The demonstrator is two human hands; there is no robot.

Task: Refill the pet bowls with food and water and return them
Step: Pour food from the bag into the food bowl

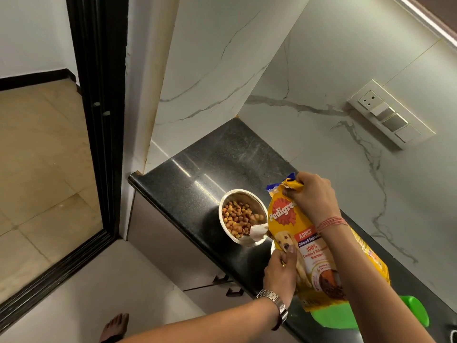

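From the head camera, a yellow pet food bag is seen held tilted over a black stone worktop, its open lower corner dipped into a steel bowl. The bowl stands on the worktop near its front edge and is partly filled with brown and orange kibble. A white patch at the mouth of the bag lies against the bowl's near rim.

The bag is gripped at its crumpled top by the right hand — the fingers are curled tight round the gathered packet. A band of red thread is worn on that wrist. The lower edge of the bag is pinched by the left hand, thumb on the printed face, fingers behind it; the grip here is closed on the packet too. A metal watch is worn on the left wrist.

A green plastic item lies on the worktop under the bag's raised end — what it is cannot be told. A switch panel is mounted on the marble wall, and a bare foot is seen on the floor below.
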